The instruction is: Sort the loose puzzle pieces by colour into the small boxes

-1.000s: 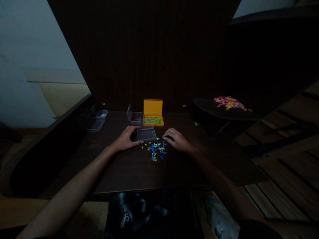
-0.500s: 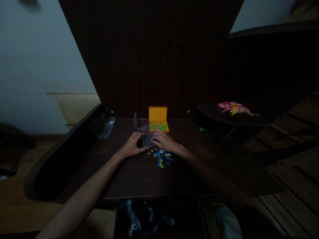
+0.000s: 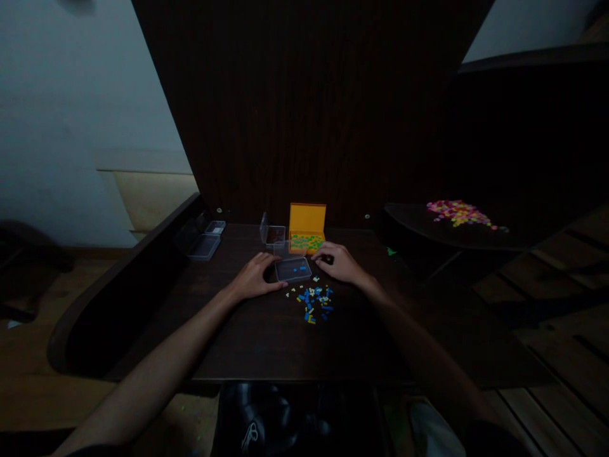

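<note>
My left hand (image 3: 257, 277) grips the left end of a shallow clear plastic box (image 3: 284, 279), fingers at its far corner and thumb at its near one. Inside the box lie a few small blue bricks (image 3: 303, 268). Just off the box's right edge is my right hand (image 3: 339, 263), its fingers curled and the tips drawn together. Anything between those tips is too small to make out. On the table in front of the box is a loose pile of tiny blue, yellow and cream bricks (image 3: 311, 304). A cream piece (image 3: 316, 278) lies apart, near the right hand.
Behind the box stand an open yellow case (image 3: 307, 218) with green pieces and an open clear box (image 3: 275, 236) with dark reddish pieces. Another open clear case (image 3: 205, 247) sits at the table's left side. Pink and yellow pieces (image 3: 459, 212) are heaped on the right shelf.
My right hand has come out of the clear box and moved right, uncovering the blue bricks inside. My left hand stays at the box. The whole view has shifted slightly.
</note>
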Tool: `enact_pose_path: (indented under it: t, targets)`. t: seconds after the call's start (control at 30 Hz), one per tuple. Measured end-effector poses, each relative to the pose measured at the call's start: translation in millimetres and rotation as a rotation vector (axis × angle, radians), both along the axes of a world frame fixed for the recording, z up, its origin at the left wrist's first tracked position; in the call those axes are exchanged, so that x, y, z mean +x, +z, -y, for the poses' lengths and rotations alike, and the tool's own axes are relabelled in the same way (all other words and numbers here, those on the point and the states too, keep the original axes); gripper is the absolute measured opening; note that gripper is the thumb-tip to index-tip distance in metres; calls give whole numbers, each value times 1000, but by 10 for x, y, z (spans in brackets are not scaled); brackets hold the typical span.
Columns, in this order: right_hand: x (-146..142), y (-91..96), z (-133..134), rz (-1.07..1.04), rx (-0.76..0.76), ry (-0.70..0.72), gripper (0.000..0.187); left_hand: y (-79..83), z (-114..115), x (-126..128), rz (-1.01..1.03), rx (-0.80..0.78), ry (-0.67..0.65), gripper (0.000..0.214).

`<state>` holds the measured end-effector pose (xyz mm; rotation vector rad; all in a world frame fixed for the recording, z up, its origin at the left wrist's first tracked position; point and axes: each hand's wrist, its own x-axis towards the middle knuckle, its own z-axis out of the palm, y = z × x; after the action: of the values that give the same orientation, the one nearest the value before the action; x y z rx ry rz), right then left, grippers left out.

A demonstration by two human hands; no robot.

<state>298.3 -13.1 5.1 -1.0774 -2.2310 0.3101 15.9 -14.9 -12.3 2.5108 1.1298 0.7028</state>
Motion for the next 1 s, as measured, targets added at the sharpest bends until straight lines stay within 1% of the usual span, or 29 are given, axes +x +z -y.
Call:
enact_pose_path:
  t: [0.07,0.13,0.2,0.4,0.57,0.67,0.8,1.0]
  targets:
    - [91,22,3,39,-161,76,19,6,-2,-4,-17,8,1,62]
    - [137,16,1,82,-291,149,20,0,-6,-4,-28,13,1,61]
    - [141,-6,-3,115,-358,182,20,-13,-10,-3,-29,18,1,61]
    - [105,-42,-14,170,-366,173,21,-29,-8,0,-24,45,3,59]
    - [115,-32,-12,159,-378,140,19,-10,-1,-4,-27,35,2,59]
    - [127,-28,-17,144,-398,156,15,-3,-1,-10,-31,36,-1,60]
    - [131,-22,-23,142,-427,168,15,2,-4,-14,-25,37,-5,62]
    - [100,-37,-12,140,-514,140,16,-16,-15,-21,-29,38,-7,63]
